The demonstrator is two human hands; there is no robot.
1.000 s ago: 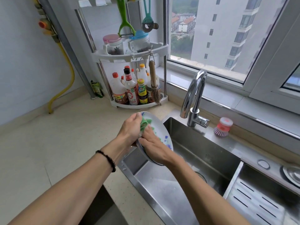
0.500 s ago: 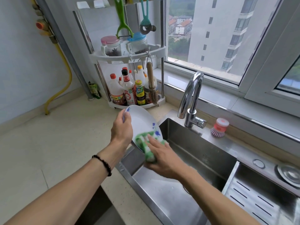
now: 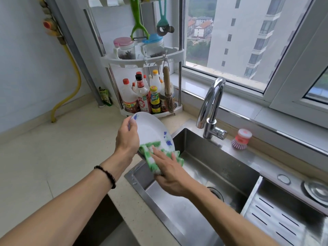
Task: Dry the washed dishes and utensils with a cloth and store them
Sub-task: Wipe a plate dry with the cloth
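You're gripping the white round plate w/ blue flowers [image 3: 150,129] in your left hand [image 3: 126,139], tilted over the steel sink [image 3: 221,172], while your right hand [image 3: 170,170], fingers flat, is pressing the green-and-white checked cloth [image 3: 150,155] on its near rim. Drying is underway; storing isn't done yet.

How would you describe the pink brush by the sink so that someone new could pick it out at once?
Start at the chrome tap behind the steel sink. Just right of its base, on the ledge under the window, stands the brush. It is a squat, round dish brush with a pink top and purple bristles pointing down, unlike the long straw brush hanging from the white rack.
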